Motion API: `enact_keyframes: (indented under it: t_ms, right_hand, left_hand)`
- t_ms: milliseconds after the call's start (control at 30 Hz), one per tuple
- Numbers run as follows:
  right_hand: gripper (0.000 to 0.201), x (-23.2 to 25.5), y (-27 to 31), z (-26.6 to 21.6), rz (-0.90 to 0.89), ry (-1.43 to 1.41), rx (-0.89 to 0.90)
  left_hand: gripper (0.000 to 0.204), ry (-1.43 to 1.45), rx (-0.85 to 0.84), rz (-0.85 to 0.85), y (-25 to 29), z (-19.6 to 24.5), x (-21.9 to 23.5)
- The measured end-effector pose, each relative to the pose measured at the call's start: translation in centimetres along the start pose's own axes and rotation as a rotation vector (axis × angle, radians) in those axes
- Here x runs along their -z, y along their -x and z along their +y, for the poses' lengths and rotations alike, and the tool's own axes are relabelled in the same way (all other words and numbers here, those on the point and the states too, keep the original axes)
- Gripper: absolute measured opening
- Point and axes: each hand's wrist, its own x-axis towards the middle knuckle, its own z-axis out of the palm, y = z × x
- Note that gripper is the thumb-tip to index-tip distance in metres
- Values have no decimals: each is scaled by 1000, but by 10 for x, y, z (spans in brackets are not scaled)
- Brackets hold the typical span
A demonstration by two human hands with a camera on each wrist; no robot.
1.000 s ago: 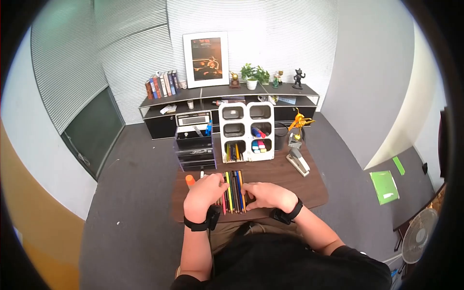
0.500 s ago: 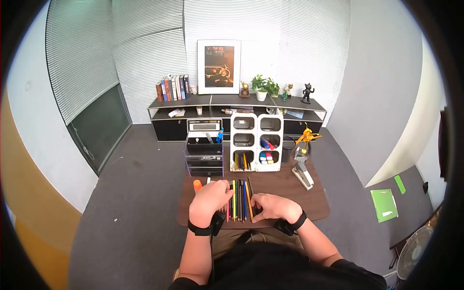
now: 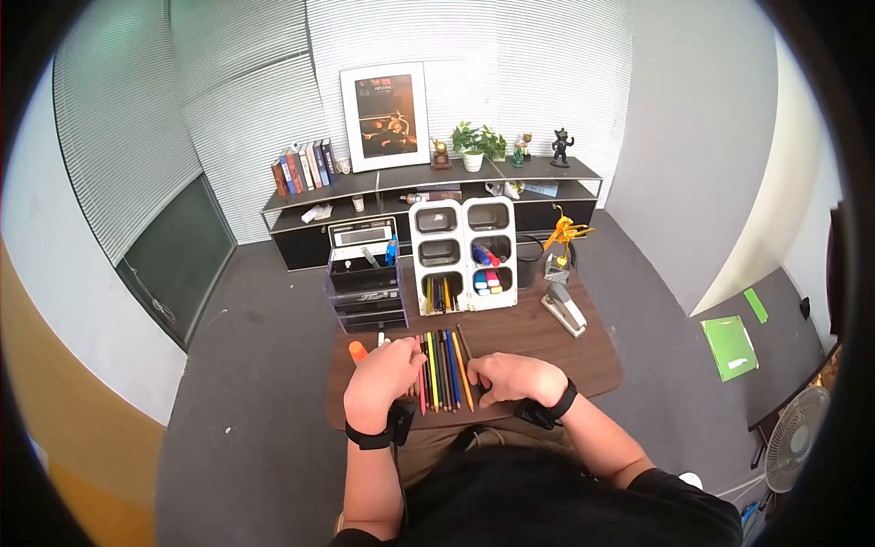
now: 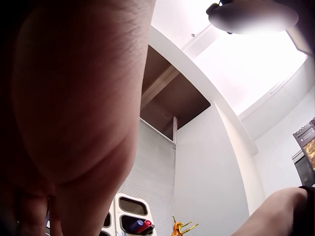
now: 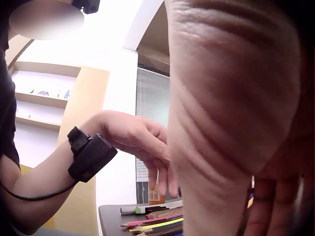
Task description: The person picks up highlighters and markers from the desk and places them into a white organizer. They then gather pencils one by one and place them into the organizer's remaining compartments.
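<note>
A row of coloured pencils (image 3: 442, 369) lies side by side on the wooden desk between the two hands. My left hand (image 3: 385, 378) is at the row's left side, its fingertips at the pink pencil (image 3: 422, 392) and overlapping it. In the right wrist view, the fingers of that left hand (image 5: 142, 140) hang down loosely over the desk. At the right side, my right hand (image 3: 518, 376) has its fingertips at the lower part of a slanted dark pencil (image 3: 465, 343), beside the orange pencil (image 3: 463, 369). The right fingers point downward; their undersides are hidden.
Behind the pencils stands a white six-compartment organizer (image 3: 463, 257) holding pencils, markers and highlighters. A clear drawer unit (image 3: 367, 296) is on its left. A stapler (image 3: 564, 310) and an orange figurine (image 3: 567, 234) are at right. An orange-capped item (image 3: 357, 350) lies beyond the left hand.
The right hand has shifted slightly right, away from the row. The dark pencil now shows slanted apart from the others, and the row looks more spread out. The left hand stays at the left side.
</note>
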Motion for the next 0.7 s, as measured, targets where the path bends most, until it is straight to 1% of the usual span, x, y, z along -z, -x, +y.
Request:
enact_keyframes:
  t_ms: [33, 67, 133, 233, 367, 467, 533, 600, 633, 700]
  right_hand:
    - [44, 0, 0, 0, -20, -12, -45]
    - [44, -1, 2, 0, -13, -18, -47]
    - [37, -1, 6, -1, 39, 31, -97]
    - [35, 2, 10, -4, 54, 65, -89]
    - [35, 7, 12, -1, 66, 86, -94]
    - [32, 10, 19, -7, 109, 76, -91]
    - [25, 11, 21, -15, 192, 114, -225]
    - [22, -2, 13, 2, 225, 135, -206]
    - [20, -4, 10, 5, 253, 159, -183]
    - [19, -4, 10, 8, 250, 145, -160]
  left_hand:
    - [31, -6, -4, -4, -1, -2, -2]
    - [30, -16, 1, -11, -4, -5, -5]
    - [30, -31, -2, -20, -5, -8, -7]
    - [30, -29, -12, -16, -6, -9, -5]
    - [31, 4, 35, -58, -5, -6, 0]
    - [31, 2, 29, -55, -6, -9, -4]
    - [31, 0, 7, -42, -6, -9, -6]
    - [31, -14, 8, -46, -5, -7, -5]
    - [31, -15, 6, -44, -6, -6, -3]
    - [31, -10, 29, -59, -5, -6, -3]
